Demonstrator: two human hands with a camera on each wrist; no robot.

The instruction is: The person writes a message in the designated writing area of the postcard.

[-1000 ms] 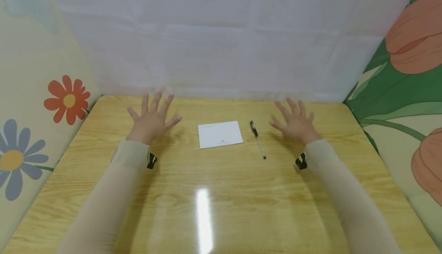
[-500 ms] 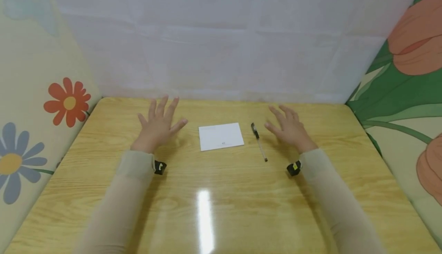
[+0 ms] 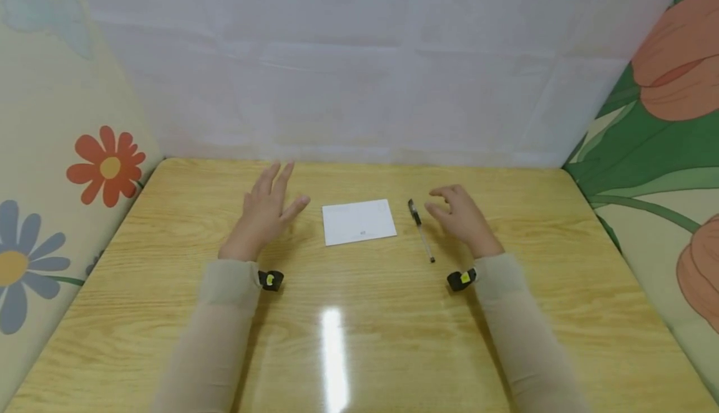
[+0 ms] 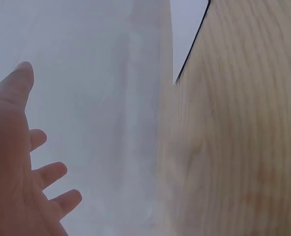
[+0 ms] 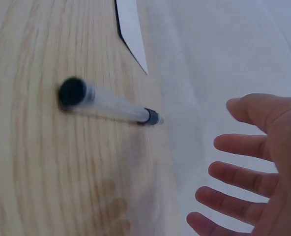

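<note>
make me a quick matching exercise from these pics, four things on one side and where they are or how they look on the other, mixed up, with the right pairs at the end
Things:
1. white card
2. pen
3. left hand
4. right hand

Places and looks, seen from the head view:
A. beside the pen, on the side away from the card
B. left of the card, holding nothing
C. flat on the table, between the left hand and the pen
D. clear barrel, black at both ends

Right pairs: 1-C, 2-D, 3-B, 4-A

On the table (image 3: 393, 325), a card (image 3: 359, 221) lies left of a pen (image 3: 416, 218), both between left hand (image 3: 262, 216) and right hand (image 3: 463, 221).
</note>
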